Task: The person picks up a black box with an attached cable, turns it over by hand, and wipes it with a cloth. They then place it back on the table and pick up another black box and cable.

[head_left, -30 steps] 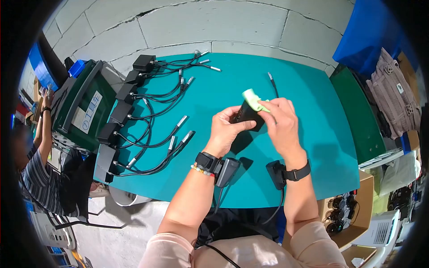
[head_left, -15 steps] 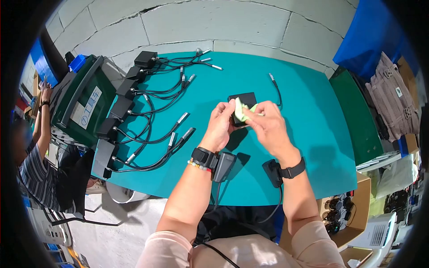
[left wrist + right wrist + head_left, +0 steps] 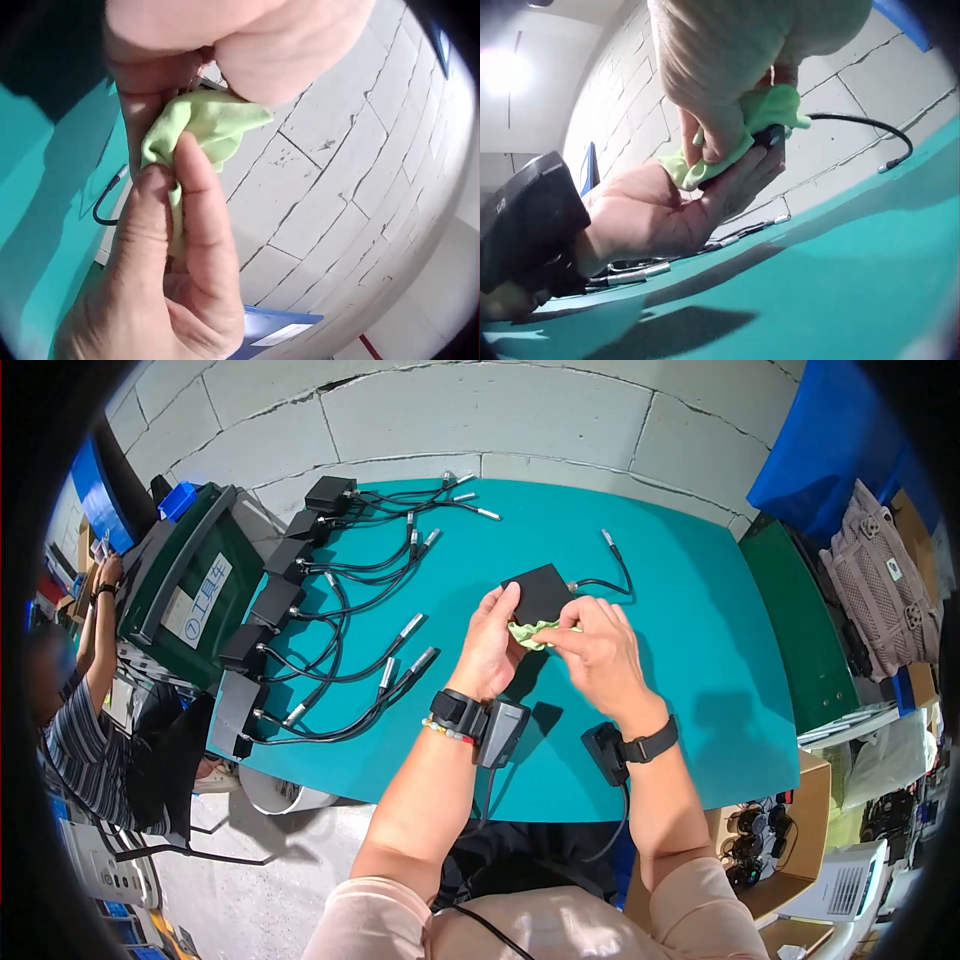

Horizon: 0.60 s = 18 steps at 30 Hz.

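A black box [image 3: 537, 594] with a cable [image 3: 604, 582] on its right side is held above the table by my left hand [image 3: 489, 644], thumb on its near left corner. My right hand [image 3: 604, 657] pinches a light green cloth [image 3: 530, 634] against the box's near edge. In the left wrist view the cloth [image 3: 196, 127] is bunched between thumb and finger of the right hand [image 3: 165, 277]. From the right wrist, the cloth [image 3: 772, 109] lies over the box's edge, with the left hand [image 3: 656, 214] underneath; much of the box is hidden there.
Several black boxes [image 3: 277, 602] with cables stand in a row along the left side of the teal table [image 3: 690, 660]. A green case [image 3: 190, 585] is beyond them. Another person sits at far left. A carton [image 3: 808, 830] stands below the right edge.
The box has turned so its broad face shows, with its cable out to the right. The cloth has moved from the box's end to its near edge, along with my right hand.
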Tool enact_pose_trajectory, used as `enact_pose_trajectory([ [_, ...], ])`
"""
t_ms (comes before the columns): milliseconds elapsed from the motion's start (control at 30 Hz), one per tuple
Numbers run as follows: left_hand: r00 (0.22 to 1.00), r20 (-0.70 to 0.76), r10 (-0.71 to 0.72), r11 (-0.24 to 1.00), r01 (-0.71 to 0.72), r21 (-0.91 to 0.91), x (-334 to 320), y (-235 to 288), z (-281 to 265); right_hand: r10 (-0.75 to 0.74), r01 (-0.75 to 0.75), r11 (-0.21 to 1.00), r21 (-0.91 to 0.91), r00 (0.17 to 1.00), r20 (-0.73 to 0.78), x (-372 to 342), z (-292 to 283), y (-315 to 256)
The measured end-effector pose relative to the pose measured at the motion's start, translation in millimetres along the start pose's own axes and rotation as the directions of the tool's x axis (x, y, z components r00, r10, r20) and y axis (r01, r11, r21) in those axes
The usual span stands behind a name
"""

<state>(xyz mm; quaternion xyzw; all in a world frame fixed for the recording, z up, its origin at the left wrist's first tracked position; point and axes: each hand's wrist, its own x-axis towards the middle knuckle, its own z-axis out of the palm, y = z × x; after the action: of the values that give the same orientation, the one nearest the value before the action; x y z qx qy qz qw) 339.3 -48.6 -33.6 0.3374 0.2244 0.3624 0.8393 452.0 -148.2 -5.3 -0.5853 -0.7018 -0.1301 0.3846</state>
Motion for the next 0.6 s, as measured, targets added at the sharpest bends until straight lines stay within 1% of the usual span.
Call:
enact_pose_trajectory([
  [33, 0.999, 0.033, 0.002, 1.000, -0.001, -0.031, 2, 1, -2, 0.010, -0.008, 0.998, -0.062, 1.000, 0.020, -1, -1, 1],
  [67, 0.998, 0.066, 0.005, 0.998, -0.001, -0.062, 3, 2, -4, 0.049, -0.049, 0.995, -0.092, 0.999, 0.005, 0, -6, 1],
  [100, 0.998, 0.066, 0.006, 0.998, -0.002, -0.061, 3, 3, -7, 0.048, -0.047, 0.995, -0.092, 0.999, 0.005, -2, -10, 6],
  [133, 0.998, 0.058, -0.007, 0.989, 0.016, -0.149, 4, 4, -10, 0.150, -0.155, 0.948, -0.279, 0.988, -0.041, -7, -17, 16],
  [167, 0.999, 0.051, -0.010, 0.970, 0.022, -0.241, 5, 7, -10, 0.227, -0.249, 0.857, -0.451, 0.968, -0.104, -8, -25, 27],
  [200, 1.000, 0.012, -0.009, 0.958, 0.012, -0.285, 4, 9, -10, 0.331, -0.326, 0.807, -0.492, 0.940, -0.080, -14, -29, 36],
  [233, 1.000, 0.012, -0.003, 0.958, 0.006, -0.288, 6, 10, -12, 0.434, -0.397, 0.745, -0.535, 0.899, -0.063, -21, -33, 45],
  [267, 0.999, 0.031, -0.015, 0.956, 0.023, -0.294, 8, 9, -17, 0.429, -0.393, 0.747, -0.536, 0.901, -0.063, -25, -37, 53],
  [300, 0.998, 0.049, -0.030, 0.954, 0.044, -0.298, 9, 9, -20, 0.562, -0.451, 0.643, -0.619, 0.827, -0.020, -27, -40, 57],
  [333, 0.998, 0.049, -0.031, 0.954, 0.044, -0.297, 10, 7, -21, 0.684, -0.486, 0.525, -0.699, 0.729, 0.007, -29, -42, 60],
  [467, 0.997, 0.045, -0.062, 0.963, 0.071, -0.259, 10, 6, -19, 0.722, -0.519, 0.525, -0.675, 0.692, 0.030, -32, -46, 59],
  [500, 0.996, 0.045, -0.076, 0.967, 0.085, -0.238, 8, 7, -16, 0.580, -0.498, 0.648, -0.576, 0.813, -0.051, -31, -43, 60],
  [533, 0.996, 0.047, -0.078, 0.968, 0.087, -0.235, 6, 9, -14, 0.422, -0.441, 0.760, -0.478, 0.893, -0.153, -28, -40, 60],
  [567, 0.993, 0.097, -0.069, 0.981, 0.085, -0.174, 4, 11, -12, 0.422, -0.442, 0.760, -0.477, 0.893, -0.155, -23, -35, 58],
  [600, 0.987, 0.146, -0.063, 0.990, 0.080, -0.114, 2, 13, -11, 0.556, -0.567, 0.819, -0.089, 0.822, -0.120, -14, -29, 50],
])
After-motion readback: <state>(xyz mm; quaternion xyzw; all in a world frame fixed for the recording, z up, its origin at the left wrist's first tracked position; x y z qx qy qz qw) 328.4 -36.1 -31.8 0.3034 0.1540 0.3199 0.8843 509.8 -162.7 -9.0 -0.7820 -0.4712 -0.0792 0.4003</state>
